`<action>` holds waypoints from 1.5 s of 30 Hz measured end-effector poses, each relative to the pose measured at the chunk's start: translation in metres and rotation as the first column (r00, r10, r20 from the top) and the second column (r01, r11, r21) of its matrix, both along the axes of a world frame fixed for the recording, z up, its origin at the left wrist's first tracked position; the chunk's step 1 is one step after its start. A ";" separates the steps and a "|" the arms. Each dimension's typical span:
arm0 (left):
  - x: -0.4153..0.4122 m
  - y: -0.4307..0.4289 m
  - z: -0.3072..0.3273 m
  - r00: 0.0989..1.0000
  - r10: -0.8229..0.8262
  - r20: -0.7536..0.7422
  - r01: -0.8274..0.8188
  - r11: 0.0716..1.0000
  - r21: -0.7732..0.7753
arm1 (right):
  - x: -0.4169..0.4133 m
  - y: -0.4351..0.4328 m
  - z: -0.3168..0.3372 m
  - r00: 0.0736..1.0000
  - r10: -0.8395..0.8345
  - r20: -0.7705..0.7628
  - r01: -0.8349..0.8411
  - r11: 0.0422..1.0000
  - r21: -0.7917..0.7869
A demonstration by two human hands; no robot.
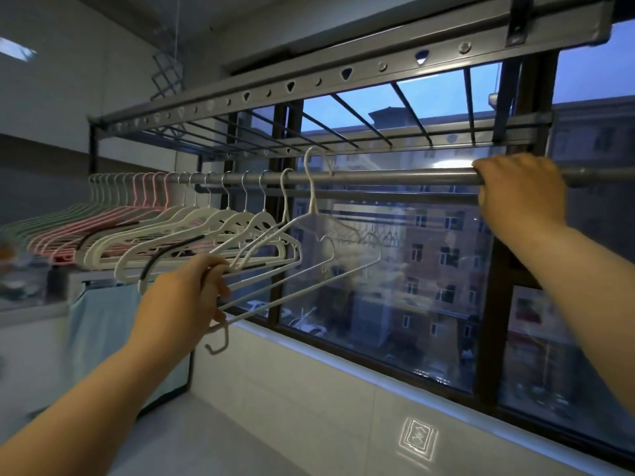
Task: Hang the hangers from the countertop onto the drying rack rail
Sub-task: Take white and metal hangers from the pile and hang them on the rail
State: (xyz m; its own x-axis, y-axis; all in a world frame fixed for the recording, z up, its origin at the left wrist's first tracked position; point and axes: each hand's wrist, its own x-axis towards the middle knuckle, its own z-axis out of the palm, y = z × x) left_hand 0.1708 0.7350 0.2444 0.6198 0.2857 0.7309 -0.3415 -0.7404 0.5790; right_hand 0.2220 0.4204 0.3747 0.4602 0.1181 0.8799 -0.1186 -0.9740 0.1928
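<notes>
Head view, hanging step: my left hand gripped thin white hangers by their lower bars, with one hook raised just over the rail and, by my reading, not yet seated. My right hand clasped the rail farther right. Next move, I judged: lower that hook beside the hung row. Below lay a white tiled countertop; behind, a window at dusk.

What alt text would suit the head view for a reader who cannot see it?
A person's left hand holds thin white hangers, one hook up at the drying rack rail, while the right hand grips the rail farther right. White, pink and green hangers hang along its left part.
</notes>
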 end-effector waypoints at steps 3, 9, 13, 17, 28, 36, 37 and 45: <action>0.008 0.001 0.005 1.000 0.003 0.017 -0.003 1.000 -0.003 | 0.000 0.002 -0.001 1.000 -0.001 -0.009 0.001 1.000 0.009; 0.030 -0.005 0.011 0.999 0.049 -0.012 -0.048 0.999 0.003 | -0.002 0.006 -0.002 1.000 -0.003 -0.004 0.003 1.000 0.024; 0.038 -0.005 0.010 0.996 0.080 -0.043 -0.078 0.995 0.055 | -0.003 0.007 -0.002 1.000 -0.002 -0.007 0.002 1.000 0.028; 0.040 -0.006 0.005 0.994 0.081 -0.069 -0.076 0.994 0.079 | -0.006 0.009 -0.002 1.000 -0.004 -0.006 0.004 1.000 0.030; 0.039 -0.003 -0.001 0.992 0.084 -0.094 -0.078 0.995 0.058 | -0.010 0.010 -0.002 0.999 0.000 -0.033 0.001 0.999 0.046; 0.032 -0.009 0.000 0.991 0.098 -0.093 -0.090 0.992 0.087 | -0.014 0.008 0.000 0.998 -0.020 -0.053 0.022 0.999 0.048; 0.031 -0.010 0.000 0.990 0.106 -0.096 -0.097 0.991 0.088 | -0.015 0.007 0.000 0.998 -0.022 -0.058 0.025 0.999 0.049; 0.016 -0.018 0.006 0.985 0.142 -0.096 -0.129 0.983 0.129 | -0.024 0.004 -0.007 0.999 0.010 -0.037 -0.008 0.998 0.058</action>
State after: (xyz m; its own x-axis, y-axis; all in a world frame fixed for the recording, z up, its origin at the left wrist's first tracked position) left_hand 0.1869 0.7168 0.2505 0.6563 0.2852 0.6985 -0.1750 -0.8430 0.5086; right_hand 0.1985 0.4241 0.3675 0.4922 0.0713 0.8675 -0.1037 -0.9847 0.1398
